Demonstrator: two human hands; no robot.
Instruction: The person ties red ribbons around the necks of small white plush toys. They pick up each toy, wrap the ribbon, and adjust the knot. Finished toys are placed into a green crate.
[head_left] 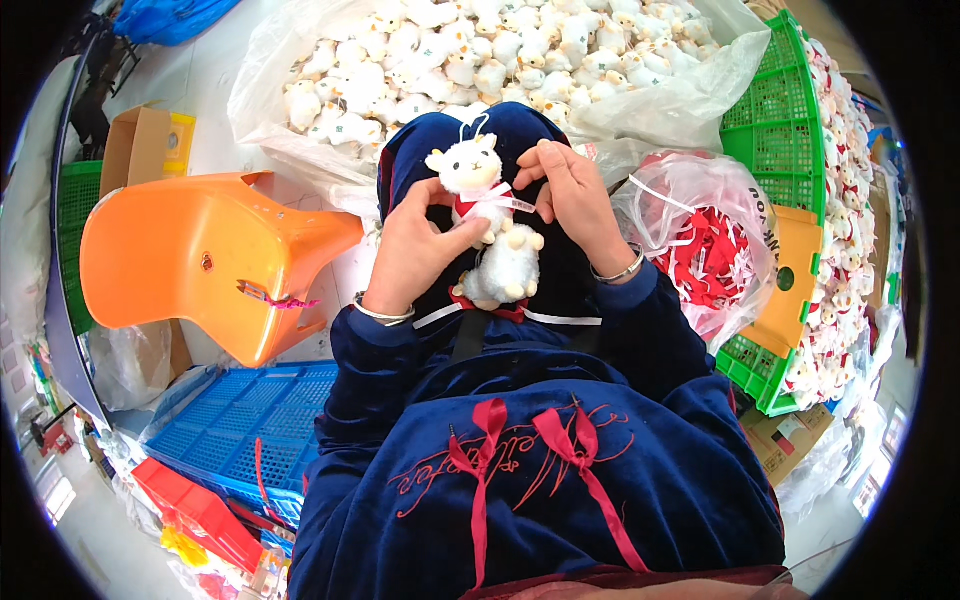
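My left hand [412,245] is closed around a small white plush sheep [468,166], held upright over my lap. The toy has a hanging loop on its head, a red bib and a white ribbon [490,198] tied at its neck. At the ribbon's right end, my right hand [578,195] has its fingers curled in a pinch. Just below, a second plush toy [508,268], greyish white, lies on my lap with its feet up and a bit of red cloth at its lower edge.
Ahead of my knees lies a big clear plastic bag [660,110] heaped with white plush toys. Right of me are a bag of red ribboned pieces [705,260] and a green crate [770,130]. Left are an orange chair [190,260], a blue crate [240,410] and a red bin [195,510].
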